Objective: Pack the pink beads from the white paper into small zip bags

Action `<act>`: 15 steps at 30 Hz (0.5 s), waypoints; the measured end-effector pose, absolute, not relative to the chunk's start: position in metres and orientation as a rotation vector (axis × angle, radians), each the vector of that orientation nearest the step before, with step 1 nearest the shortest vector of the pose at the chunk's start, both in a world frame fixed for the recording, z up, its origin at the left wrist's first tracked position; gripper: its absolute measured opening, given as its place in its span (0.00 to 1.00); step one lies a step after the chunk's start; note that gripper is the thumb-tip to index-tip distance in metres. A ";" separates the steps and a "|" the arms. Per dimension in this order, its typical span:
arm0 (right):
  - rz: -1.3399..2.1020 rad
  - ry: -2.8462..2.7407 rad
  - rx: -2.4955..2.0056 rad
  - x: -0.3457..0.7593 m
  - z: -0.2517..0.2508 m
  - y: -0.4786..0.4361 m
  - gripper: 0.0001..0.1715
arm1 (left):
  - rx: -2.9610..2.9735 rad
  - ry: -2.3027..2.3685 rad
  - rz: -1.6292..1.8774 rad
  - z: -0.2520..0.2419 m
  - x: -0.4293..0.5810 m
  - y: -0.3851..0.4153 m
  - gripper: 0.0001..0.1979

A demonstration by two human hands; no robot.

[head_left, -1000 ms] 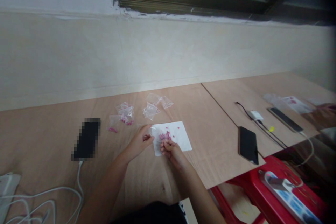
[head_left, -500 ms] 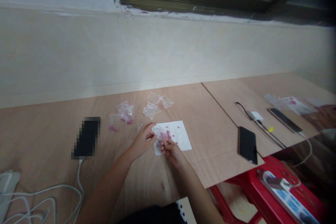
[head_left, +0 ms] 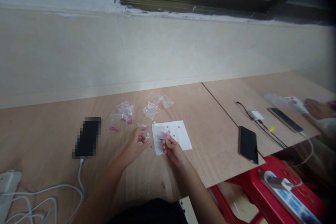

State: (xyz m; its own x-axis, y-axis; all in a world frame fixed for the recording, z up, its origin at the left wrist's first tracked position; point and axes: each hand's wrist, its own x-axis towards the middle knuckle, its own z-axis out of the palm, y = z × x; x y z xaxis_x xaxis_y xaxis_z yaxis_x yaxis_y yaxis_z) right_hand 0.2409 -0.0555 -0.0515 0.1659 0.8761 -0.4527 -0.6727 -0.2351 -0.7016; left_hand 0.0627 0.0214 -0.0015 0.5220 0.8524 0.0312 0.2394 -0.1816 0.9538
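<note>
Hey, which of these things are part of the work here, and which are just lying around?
In use:
left hand holding a small clear bag
right hand
pink beads
white paper
clear bags

Lying around:
black phone
white cables
power strip

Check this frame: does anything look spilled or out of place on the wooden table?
Yes. A small cluster of pink beads lies loose on the bare wooden table, just below a clear plastic bag rather than inside it. What seems a stray bead also sits off the white paper sheet, beside the left hand. Both look spilled.
</note>
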 end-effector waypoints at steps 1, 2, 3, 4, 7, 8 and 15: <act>1.464 -0.249 -1.068 0.241 -0.052 -0.056 0.16 | 1.727 0.939 0.690 -0.002 0.058 0.018 0.17; 1.461 -0.246 -1.067 0.241 -0.052 -0.056 0.16 | 1.765 0.944 0.649 -0.003 0.055 0.014 0.14; 1.458 -0.244 -1.064 0.241 -0.052 -0.056 0.16 | 1.811 0.945 0.599 -0.005 0.054 0.011 0.11; 1.455 -0.245 -1.058 0.241 -0.052 -0.057 0.16 | 1.859 0.941 0.547 -0.008 0.053 0.008 0.09; 1.450 -0.250 -1.046 0.241 -0.050 -0.059 0.16 | 1.981 0.905 0.443 -0.017 0.059 0.003 0.13; 1.445 -0.245 -1.044 0.241 -0.049 -0.061 0.15 | 2.011 0.889 0.427 -0.020 0.062 0.002 0.14; 1.427 -0.204 -1.022 0.247 -0.039 -0.069 0.14 | 2.135 0.869 0.320 -0.027 0.070 0.010 0.10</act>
